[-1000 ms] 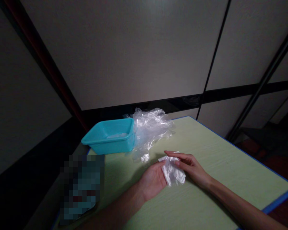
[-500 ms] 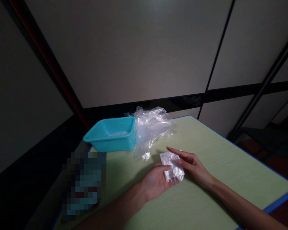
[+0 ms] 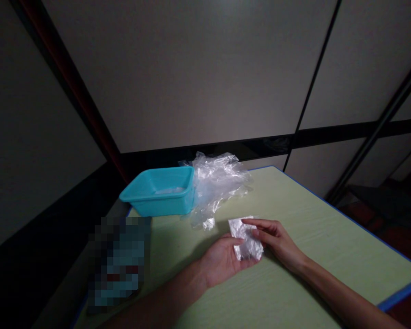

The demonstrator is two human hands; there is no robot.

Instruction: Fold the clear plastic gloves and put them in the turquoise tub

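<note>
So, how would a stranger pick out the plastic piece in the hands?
Start at the green, blue-edged table. On it, the left hand and right hand hold a small plastic piece. Unlike the loose crumpled heap beside the teal tub, it is folded flat.

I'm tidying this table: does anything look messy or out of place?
A crumpled heap of clear plastic sprawls beside the teal tub, a scrap trailing onto the table. The folded piece in the left hand looks neat.

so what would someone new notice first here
The left hand and right hand meet mid-table, holding a small folded plastic piece. Behind them, at the green table's far left corner, sit a teal tub and, against its right side, a crumpled plastic heap.
</note>
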